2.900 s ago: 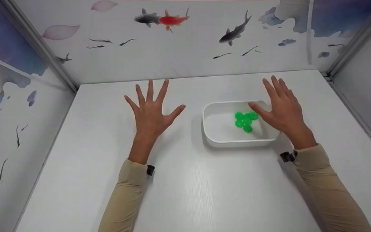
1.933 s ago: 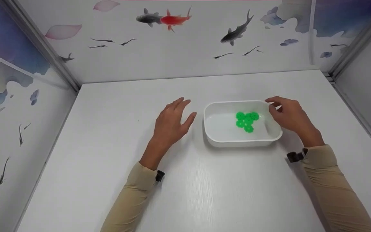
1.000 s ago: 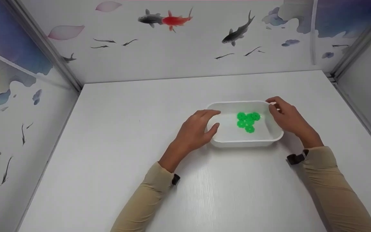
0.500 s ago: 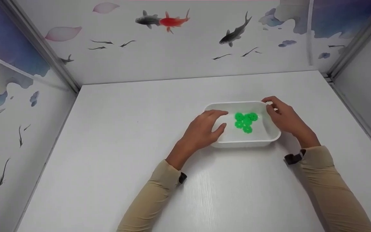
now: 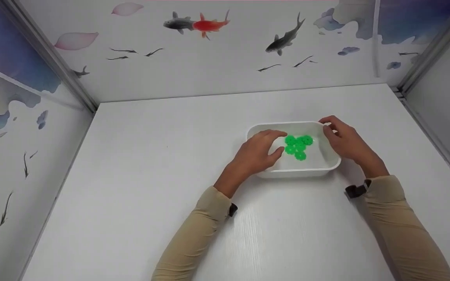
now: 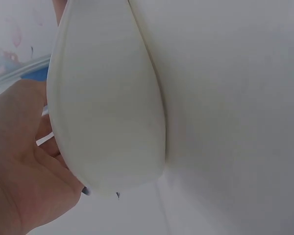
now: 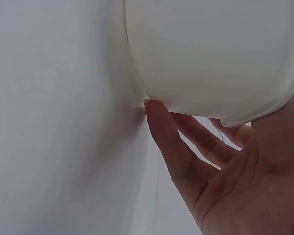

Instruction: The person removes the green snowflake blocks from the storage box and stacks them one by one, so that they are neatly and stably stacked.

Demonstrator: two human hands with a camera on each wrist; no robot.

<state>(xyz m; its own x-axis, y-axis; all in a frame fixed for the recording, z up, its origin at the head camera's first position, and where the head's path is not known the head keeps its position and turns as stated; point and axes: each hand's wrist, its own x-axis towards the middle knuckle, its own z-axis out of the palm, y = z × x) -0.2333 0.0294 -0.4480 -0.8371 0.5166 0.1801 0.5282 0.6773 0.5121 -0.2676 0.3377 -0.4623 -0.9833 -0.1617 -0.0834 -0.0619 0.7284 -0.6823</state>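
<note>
A white plastic tub [image 5: 293, 172] stands on the table, and several small green notched discs [image 5: 299, 146] lie clustered on its floor. My left hand [image 5: 254, 153] reaches over the tub's left side. Its thumb and index finger are apart, their tips right at the left edge of the discs, with nothing held. At the far right corner my right hand [image 5: 348, 141] grips the tub's rim. In the right wrist view, its fingers bear on the outer wall [image 7: 206, 58]. From the left wrist, the tub's wall [image 6: 108, 98] hides the discs.
The white table [image 5: 162, 164] is bounded by a back panel [image 5: 225, 74] printed with fish and by side panels on the left and right. Each wrist carries a small black camera, such as the right camera [image 5: 356, 191].
My left hand has come from the left, in over the tub to the discs, its spread fingers drawing closer together. Earlier, the right hand went from spread to gripping the tub's rim.
</note>
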